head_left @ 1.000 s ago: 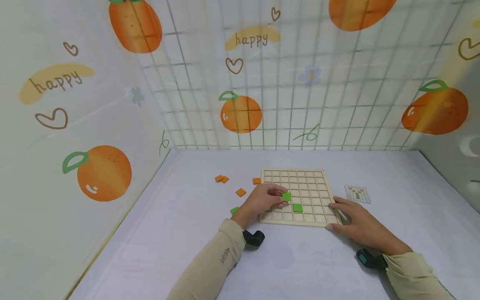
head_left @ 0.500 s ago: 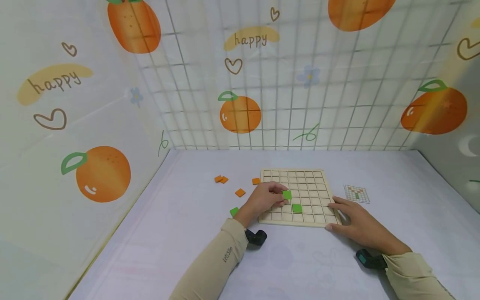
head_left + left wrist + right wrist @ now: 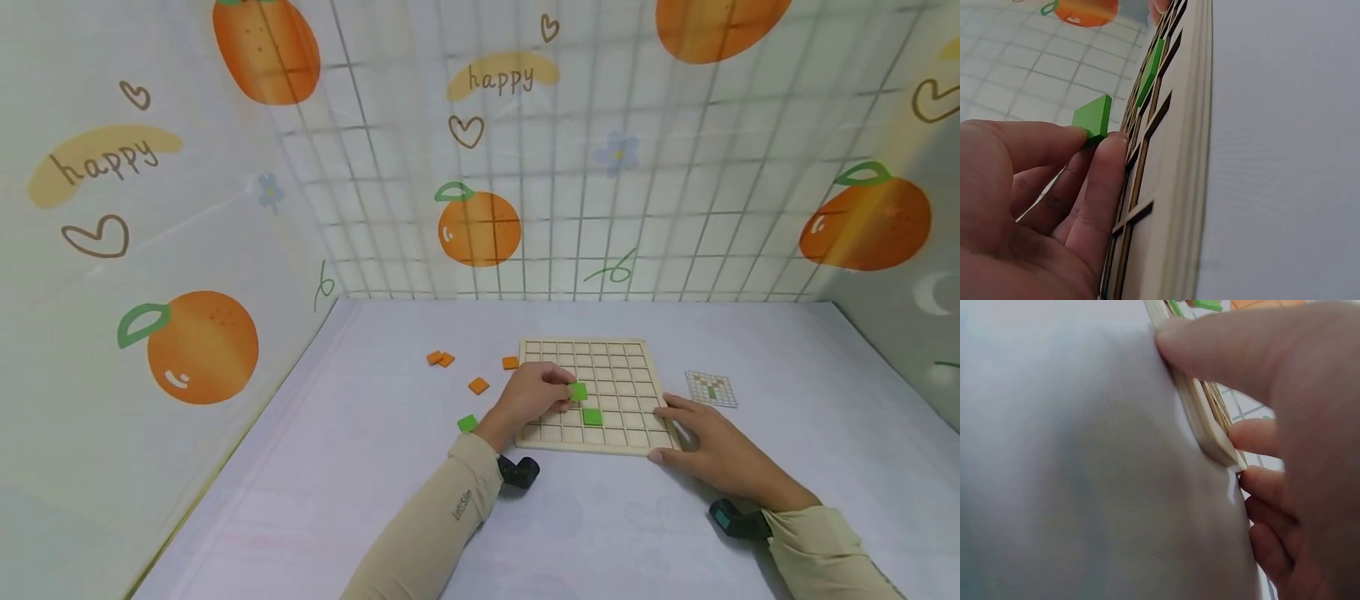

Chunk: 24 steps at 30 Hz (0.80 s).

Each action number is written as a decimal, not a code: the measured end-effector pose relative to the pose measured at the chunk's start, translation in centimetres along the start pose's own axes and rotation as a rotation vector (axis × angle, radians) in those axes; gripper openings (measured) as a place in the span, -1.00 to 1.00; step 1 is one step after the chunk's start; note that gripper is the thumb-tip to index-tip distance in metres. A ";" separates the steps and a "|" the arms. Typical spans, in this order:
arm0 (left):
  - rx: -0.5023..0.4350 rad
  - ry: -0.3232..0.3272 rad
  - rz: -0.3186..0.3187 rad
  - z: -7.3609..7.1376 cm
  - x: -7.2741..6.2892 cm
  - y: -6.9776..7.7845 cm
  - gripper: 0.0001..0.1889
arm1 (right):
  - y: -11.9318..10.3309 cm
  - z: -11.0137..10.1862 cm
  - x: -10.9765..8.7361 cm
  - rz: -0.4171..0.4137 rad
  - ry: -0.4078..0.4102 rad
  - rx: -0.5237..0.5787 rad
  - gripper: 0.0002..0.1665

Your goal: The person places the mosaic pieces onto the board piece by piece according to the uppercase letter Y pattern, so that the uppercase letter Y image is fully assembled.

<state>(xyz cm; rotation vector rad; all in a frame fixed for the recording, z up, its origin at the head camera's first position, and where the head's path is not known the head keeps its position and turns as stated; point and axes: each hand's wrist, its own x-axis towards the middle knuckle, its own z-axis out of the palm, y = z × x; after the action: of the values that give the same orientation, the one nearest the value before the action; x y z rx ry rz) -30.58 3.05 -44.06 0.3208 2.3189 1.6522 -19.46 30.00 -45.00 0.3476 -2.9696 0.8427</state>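
Note:
My left hand (image 3: pixel 529 395) pinches a green square tile (image 3: pixel 578 392) between thumb and fingers, low over the wooden grid board (image 3: pixel 617 350). In the left wrist view this tile (image 3: pixel 1091 117) stands tilted at the fingertips, and a fingertip is right at the grid. A second green tile (image 3: pixel 592 417) lies in a square just right of and nearer than the held one. At the board's near right corner, my right hand (image 3: pixel 716 442) holds the frame. Its thumb (image 3: pixel 1210 353) presses the front edge while its fingers lie along the right edge.
Left of the board lie another green tile (image 3: pixel 467 423) and several orange tiles (image 3: pixel 478 386), one orange tile (image 3: pixel 510 363) close to the board's edge. A small printed pattern card (image 3: pixel 712 389) lies to the right. A patterned curtain (image 3: pixel 480 167) hangs behind the white table.
The left hand has shifted slightly right and away over the board with the green tile. The right hand stays at the board's corner.

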 end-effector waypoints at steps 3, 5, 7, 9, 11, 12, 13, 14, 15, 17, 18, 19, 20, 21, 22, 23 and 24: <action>0.025 0.010 -0.002 0.1 0.2 0.2 -0.91 | -0.1 0.0 0.0 0.003 -0.001 0.000 -0.04; 0.040 0.009 0.003 0.2 0.2 0.3 -0.90 | -0.1 0.0 0.0 0.011 -0.007 0.001 -0.03; 0.058 0.005 0.011 0.2 0.2 0.5 -0.89 | -0.2 0.1 0.1 0.019 -0.013 0.002 -0.01; 0.073 0.000 0.022 0.2 0.3 0.6 -0.89 | -0.2 0.1 0.1 0.023 -0.015 -0.003 0.00; 0.075 -0.006 0.031 0.4 0.3 0.6 -0.90 | -0.2 0.1 0.1 0.023 -0.013 -0.005 -0.01; 0.078 -0.008 0.035 0.4 0.3 0.7 -0.90 | -0.2 0.1 0.1 0.022 -0.011 -0.005 -0.01; 0.084 -0.010 0.040 0.5 0.3 0.7 -0.91 | -0.2 0.1 0.1 0.022 -0.010 -0.008 -0.01; 0.090 -0.013 0.045 0.5 0.4 0.7 -0.91 | -0.2 0.1 0.1 0.020 -0.008 -0.009 -0.01; 0.096 -0.015 0.049 0.6 0.4 0.7 -0.91 | -0.2 0.0 0.0 0.019 -0.006 -0.008 -0.02; 0.108 -0.015 0.045 0.7 0.5 0.7 -0.90 | -0.2 0.0 0.0 0.018 -0.006 -0.005 -0.02; 0.119 -0.013 0.041 0.8 0.5 0.7 -0.89 | -0.2 0.0 0.0 0.018 -0.006 -0.003 -0.02; 0.130 -0.010 0.037 0.8 0.5 0.7 -0.88 | -0.2 0.0 0.0 0.018 -0.008 0.000 -0.02; 0.142 -0.007 0.034 0.9 0.5 0.7 -0.88 | -0.3 -0.1 0.0 0.017 -0.009 0.002 -0.03; 0.153 -0.002 0.031 1.0 0.5 0.7 -0.87 | -0.3 -0.1 0.0 0.015 -0.009 0.004 -0.03; 0.164 0.004 0.031 1.0 0.5 0.7 -0.87 | -0.2 -0.1 0.0 0.014 -0.009 0.003 -0.03; 0.182 0.010 0.035 1.1 0.5 0.7 -0.87 | -0.2 -0.1 0.0 0.011 -0.009 0.002 -0.03; 0.190 0.013 0.038 1.1 0.5 0.7 -0.87 | -0.2 -0.1 0.0 0.009 -0.009 0.000 -0.03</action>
<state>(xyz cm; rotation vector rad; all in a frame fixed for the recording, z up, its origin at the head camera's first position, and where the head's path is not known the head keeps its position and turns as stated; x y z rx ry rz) -30.62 4.41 -43.78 0.3957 2.4997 1.4569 -19.44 29.84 -44.81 0.3395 -2.9814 0.8445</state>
